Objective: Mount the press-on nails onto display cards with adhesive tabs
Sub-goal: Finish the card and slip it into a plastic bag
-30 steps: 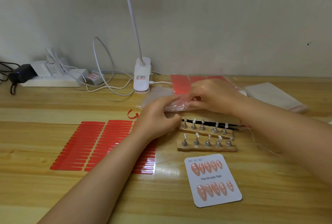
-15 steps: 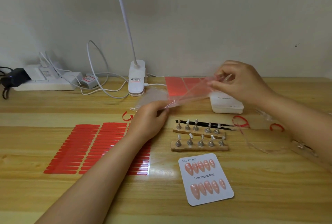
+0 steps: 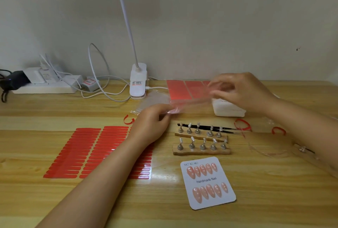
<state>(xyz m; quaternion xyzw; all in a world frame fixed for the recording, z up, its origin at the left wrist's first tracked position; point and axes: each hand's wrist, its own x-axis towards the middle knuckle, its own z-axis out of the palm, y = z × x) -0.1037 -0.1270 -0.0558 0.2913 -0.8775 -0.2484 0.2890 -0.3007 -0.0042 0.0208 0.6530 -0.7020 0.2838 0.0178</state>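
- My left hand (image 3: 151, 123) pinches the near end of a clear plastic sleeve (image 3: 190, 102); my right hand (image 3: 241, 92) pinches its far end, at two o'clock.
- I cannot tell what the sleeve holds.
- The display card (image 3: 208, 183) lies flat at five o'clock, ten pink press-on nails (image 3: 202, 170) mounted on it.
- Two wooden stands (image 3: 201, 141) sit between.
- Red adhesive tabs (image 3: 87, 152) lie at nine o'clock.
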